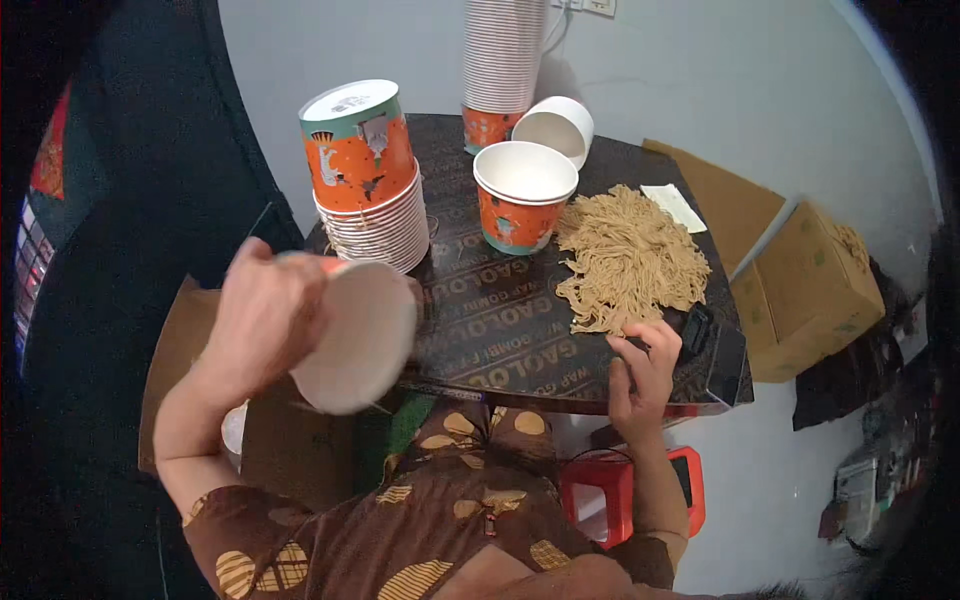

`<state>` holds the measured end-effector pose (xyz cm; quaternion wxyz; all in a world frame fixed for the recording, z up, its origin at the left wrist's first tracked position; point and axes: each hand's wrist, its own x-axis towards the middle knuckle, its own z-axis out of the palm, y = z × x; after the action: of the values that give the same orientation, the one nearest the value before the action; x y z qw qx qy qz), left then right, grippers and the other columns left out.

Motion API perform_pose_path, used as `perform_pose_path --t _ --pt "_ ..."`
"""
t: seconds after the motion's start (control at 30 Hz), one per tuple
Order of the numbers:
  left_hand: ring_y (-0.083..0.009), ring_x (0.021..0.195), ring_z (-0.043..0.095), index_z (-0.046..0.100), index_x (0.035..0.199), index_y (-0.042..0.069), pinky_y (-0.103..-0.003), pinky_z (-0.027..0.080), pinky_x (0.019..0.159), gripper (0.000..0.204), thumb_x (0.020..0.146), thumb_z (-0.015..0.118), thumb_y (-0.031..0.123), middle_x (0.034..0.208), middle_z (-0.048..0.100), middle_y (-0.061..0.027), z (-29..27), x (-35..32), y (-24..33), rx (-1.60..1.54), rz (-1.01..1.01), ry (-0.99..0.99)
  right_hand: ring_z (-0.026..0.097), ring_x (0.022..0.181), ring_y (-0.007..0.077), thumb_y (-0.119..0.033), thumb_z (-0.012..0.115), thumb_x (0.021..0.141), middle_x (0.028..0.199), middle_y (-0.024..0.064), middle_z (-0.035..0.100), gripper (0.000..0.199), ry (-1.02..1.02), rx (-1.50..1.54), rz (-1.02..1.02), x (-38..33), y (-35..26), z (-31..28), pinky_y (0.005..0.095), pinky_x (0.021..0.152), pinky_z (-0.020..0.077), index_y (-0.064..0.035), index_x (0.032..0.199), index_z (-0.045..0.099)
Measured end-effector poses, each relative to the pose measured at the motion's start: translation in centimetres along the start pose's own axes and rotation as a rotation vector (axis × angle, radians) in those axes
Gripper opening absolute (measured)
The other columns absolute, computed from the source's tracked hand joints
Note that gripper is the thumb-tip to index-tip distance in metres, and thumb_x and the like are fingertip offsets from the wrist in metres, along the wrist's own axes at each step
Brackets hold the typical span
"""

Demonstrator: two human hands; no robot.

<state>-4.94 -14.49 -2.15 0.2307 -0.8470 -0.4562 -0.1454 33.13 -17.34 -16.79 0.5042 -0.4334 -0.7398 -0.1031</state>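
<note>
- At about 9 o'clock of the dark table [520, 330], the left hand [262, 320] is wrapped around a paper cup [358, 335], tilted on its side with the white bottom facing the camera.
- At 4 o'clock of the table, the right hand [642, 375] rests at the near edge of the noodle pile [628, 260], fingers curled; whether it pinches any strands cannot be told.
- At the table's centre stands an upright orange cup [523, 198], empty, just beside the noodles.
- At 10 o'clock sits a stack of upturned cups [368, 175]; at 12 o'clock a tall stack [500, 60] with a white cup [557, 125] lying on its side.
- At 3 o'clock, off the table, are cardboard boxes [810, 290].
</note>
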Motion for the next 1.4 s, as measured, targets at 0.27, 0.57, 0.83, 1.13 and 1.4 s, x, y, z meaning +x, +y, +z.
perform_pose_path --t 0.27,0.57,0.83,1.13,1.4 --pt "-0.0205 0.056 0.063 0.066 0.067 0.014 -0.041 0.040 0.080 0.015 0.081 0.062 0.010 0.058 0.063 -0.0081 1.0 2.9 -10.7 0.840 -0.167 0.114 0.053 0.102 0.0367 0.004 0.060 0.082 0.104 0.0149 0.059 0.019 0.012 -0.116 0.023 -4.2 4.9 0.9 0.0464 0.092 0.0420 -0.0029 0.100 0.064" --pt "-0.0176 0.068 0.067 0.066 0.082 0.017 -0.039 0.040 0.075 0.010 0.089 0.059 0.017 0.067 0.066 -0.0018 2.8 12.8 -14.7 0.860 0.021 0.183 0.054 0.100 0.0346 0.003 0.061 0.084 0.101 0.0136 0.059 0.015 -0.024 -0.145 0.081 -6.1 6.2 2.0 0.0454 0.091 0.0418 -0.0024 0.098 0.063" --pt "-0.0182 0.087 0.064 0.069 0.101 0.013 -0.048 0.037 0.097 0.021 0.082 0.065 0.021 0.087 0.065 -0.0031 3.2 19.9 -6.1 0.872 0.070 -0.298 0.054 0.098 0.0342 0.003 0.062 0.083 0.100 0.0138 0.059 0.012 -0.011 -0.192 0.085 -6.6 6.6 2.4 0.0446 0.090 0.0426 -0.0011 0.094 0.063" --pt "-0.0223 0.077 0.067 0.068 0.074 0.014 -0.044 0.042 0.088 0.012 0.084 0.064 0.020 0.075 0.067 -0.0035 6.1 18.9 -5.2 0.529 0.377 0.017 0.056 0.098 0.0364 0.003 0.064 0.080 0.099 0.0132 0.059 0.017 -0.018 -0.225 0.094 -6.3 6.3 2.6 0.0476 0.089 0.0441 -0.0010 0.096 0.062" --pt "-0.0309 0.113 0.057 0.059 0.114 0.002 -0.057 0.037 0.097 0.043 0.094 0.060 0.041 0.113 0.062 -0.0151 4.7 17.8 -10.0 0.484 -0.118 0.520 0.055 0.096 0.0350 0.004 0.062 0.080 0.097 0.0147 0.059 0.013 -0.012 -0.202 0.113 -6.2 6.3 2.7 0.0438 0.086 0.0446 0.0008 0.093 0.063"
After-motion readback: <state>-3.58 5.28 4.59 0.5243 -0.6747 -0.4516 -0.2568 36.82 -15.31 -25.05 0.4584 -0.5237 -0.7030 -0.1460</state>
